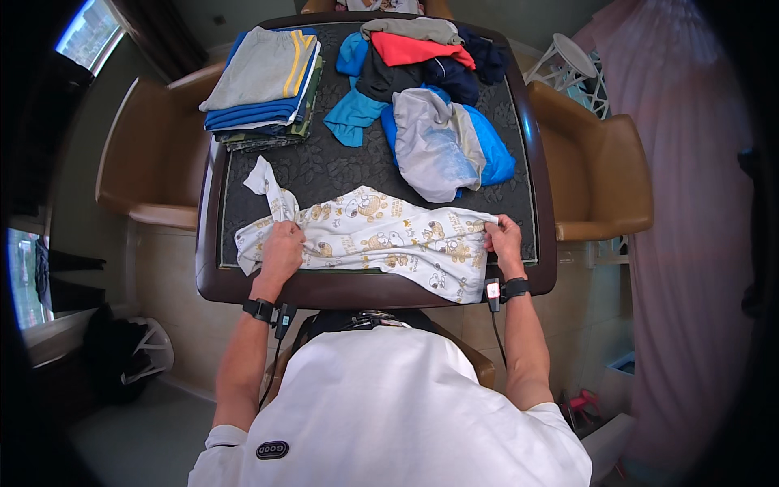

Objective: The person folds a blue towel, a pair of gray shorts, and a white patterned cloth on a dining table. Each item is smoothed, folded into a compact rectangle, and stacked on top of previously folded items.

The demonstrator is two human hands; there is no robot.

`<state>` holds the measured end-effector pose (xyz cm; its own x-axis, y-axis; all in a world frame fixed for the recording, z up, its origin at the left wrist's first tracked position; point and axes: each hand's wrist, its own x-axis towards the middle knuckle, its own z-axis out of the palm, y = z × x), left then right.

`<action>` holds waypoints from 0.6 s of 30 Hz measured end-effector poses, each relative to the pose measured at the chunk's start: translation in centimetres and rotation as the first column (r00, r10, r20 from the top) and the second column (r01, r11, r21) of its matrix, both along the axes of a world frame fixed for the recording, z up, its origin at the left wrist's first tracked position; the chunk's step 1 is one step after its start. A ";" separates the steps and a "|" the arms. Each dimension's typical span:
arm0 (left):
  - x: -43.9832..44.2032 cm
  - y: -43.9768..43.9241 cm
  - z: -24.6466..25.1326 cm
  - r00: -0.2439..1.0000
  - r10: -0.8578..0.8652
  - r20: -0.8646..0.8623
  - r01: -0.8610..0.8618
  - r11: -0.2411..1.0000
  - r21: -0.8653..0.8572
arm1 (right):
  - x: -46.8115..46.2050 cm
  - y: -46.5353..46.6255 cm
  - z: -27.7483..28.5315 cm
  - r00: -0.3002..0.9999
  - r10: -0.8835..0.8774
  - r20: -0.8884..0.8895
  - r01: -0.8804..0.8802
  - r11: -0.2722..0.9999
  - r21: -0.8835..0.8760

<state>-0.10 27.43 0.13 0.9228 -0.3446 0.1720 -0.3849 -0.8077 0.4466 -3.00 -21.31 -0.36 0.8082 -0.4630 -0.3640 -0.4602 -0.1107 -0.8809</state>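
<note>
A white long-sleeved garment with a cartoon dog print (389,234) lies spread along the near part of the table, its right end hanging over the near edge. My left hand (283,249) pinches the cloth toward its left end, where a sleeve-like part points away from me. At the right end, my right hand (504,238) grips the upper corner between thumb and fingers. Beyond my left hand stands a stack of folded clothes, with grey shorts with yellow stripes (261,64) on top. A crumpled light grey garment (435,146) lies beyond the printed one, over bright blue cloth (492,149).
A loose heap with a red garment (417,50), dark clothes (389,79) and a teal garment (353,112) fills the far right of the table (377,291). Brown armchairs stand at the left (155,152) and right (599,170). Cables run from both wrist devices.
</note>
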 end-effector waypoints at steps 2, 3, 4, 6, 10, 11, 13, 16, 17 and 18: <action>-0.2 0.3 0.0 0.998 0.061 0.000 -0.061 0.998 -0.031 | 0.7 0.0 1.5 1.000 0.002 0.016 -0.004 0.995 0.101; 0.0 0.3 0.2 0.996 0.088 0.002 -0.088 0.995 -0.049 | 0.9 -0.8 1.6 0.999 0.024 0.030 -0.028 0.992 0.122; 0.3 0.4 0.4 0.994 0.107 0.001 -0.107 0.994 -0.027 | 1.2 -1.5 1.8 0.998 0.038 0.055 -0.045 0.990 0.134; 1.2 -0.2 1.4 0.984 0.169 0.054 -0.168 0.985 -0.021 | 2.0 -2.7 2.4 0.993 0.058 0.098 -0.073 0.984 0.160; 4.6 -1.9 2.4 0.920 0.305 0.247 -0.293 0.952 -0.082 | 4.5 -3.5 3.5 0.986 0.052 0.159 -0.075 0.987 0.143; 5.3 -2.5 2.6 0.893 0.350 0.284 -0.334 0.937 -0.102 | 4.9 -3.6 3.0 0.987 0.051 0.150 -0.071 0.989 0.131; 7.2 -4.1 2.1 0.864 0.419 0.278 -0.424 0.905 -0.047 | 5.8 -3.9 1.3 0.989 0.049 0.142 -0.063 0.993 0.097; 7.4 -6.2 0.9 0.813 0.532 0.235 -0.552 0.834 0.019 | 5.9 -3.3 -0.6 0.997 -0.054 0.060 0.048 0.995 0.090; 7.1 -6.6 0.7 0.791 0.573 0.215 -0.593 0.804 0.041 | 5.5 -2.4 -0.1 0.990 -0.118 0.072 0.111 0.989 0.096; 6.5 -6.9 0.6 0.788 0.566 0.242 -0.578 0.815 -0.022 | 4.6 -2.1 -0.1 0.986 -0.117 0.122 0.108 0.991 0.076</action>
